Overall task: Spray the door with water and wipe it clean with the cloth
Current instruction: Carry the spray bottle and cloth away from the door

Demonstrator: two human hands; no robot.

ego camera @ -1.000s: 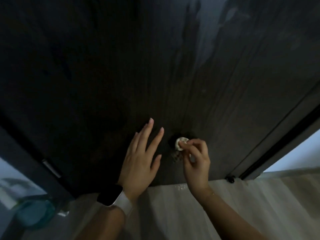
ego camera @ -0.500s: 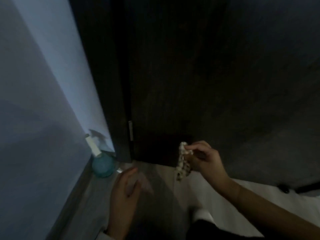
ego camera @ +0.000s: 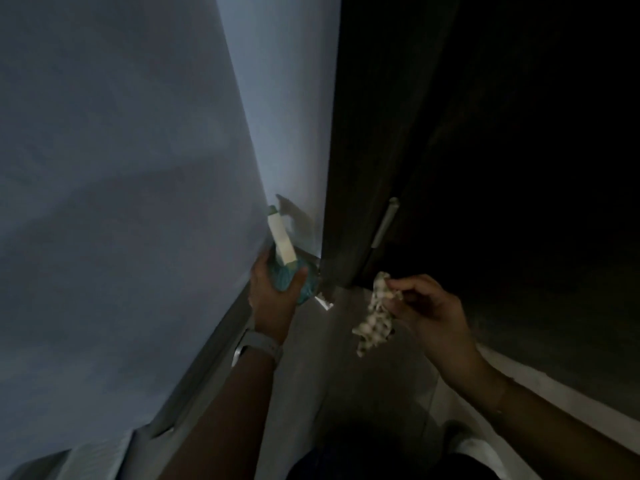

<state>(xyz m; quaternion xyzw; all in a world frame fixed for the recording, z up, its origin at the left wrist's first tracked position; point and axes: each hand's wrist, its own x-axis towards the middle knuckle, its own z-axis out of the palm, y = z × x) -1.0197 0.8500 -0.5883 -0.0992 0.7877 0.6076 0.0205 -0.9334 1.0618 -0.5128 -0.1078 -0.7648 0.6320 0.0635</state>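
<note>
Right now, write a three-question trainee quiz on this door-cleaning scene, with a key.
1. True or false: the left hand grips the spray bottle.
2. What hangs from the right hand? A) a sponge B) a patterned cloth C) a brush
3. Fill in: the bottle sits low in the corner between the pale wall and the dark ____.

Key: 1 true; 2 B; 3 door.
</note>
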